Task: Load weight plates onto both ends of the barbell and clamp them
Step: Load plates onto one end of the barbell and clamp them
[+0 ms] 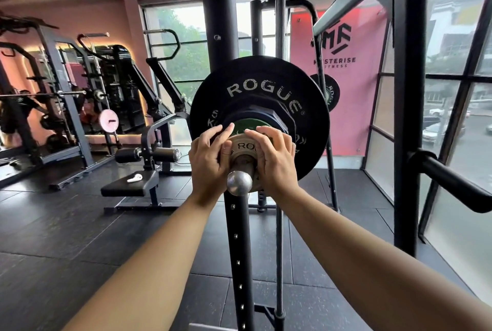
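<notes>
- The steel end of the barbell sleeve (pixel 239 183) points toward the camera, between the person's two bare forearms.
- The left hand (pixel 209 164) grips the left side of a small grey Rogue change plate (pixel 243 146). Its fingers are curled over the rim and its thumb lies on the plate's face.
- The right hand (pixel 278 161) holds the plate's right side the same way, with its fingers wrapped over the upper rim.
- The change plate is threaded on the sleeve, just in front of the other plates; whether it touches them cannot be told.
- Behind it on the same sleeve sit a green plate (pixel 246 126), then a blue plate (pixel 259 115), then a large black Rogue bumper plate (pixel 259 78).
- A black rack upright (pixel 237 251) with a row of holes runs down below the sleeve.
- To the left, on the dark rubber floor, a padded bench (pixel 127 188) carries a white earbud case (pixel 134 178).
- Farther back, a second black plate (pixel 331 91) shows in front of a pink banner (pixel 354 118).
- Parked cars (pixel 436 131) are visible through the right-hand windows.
</notes>
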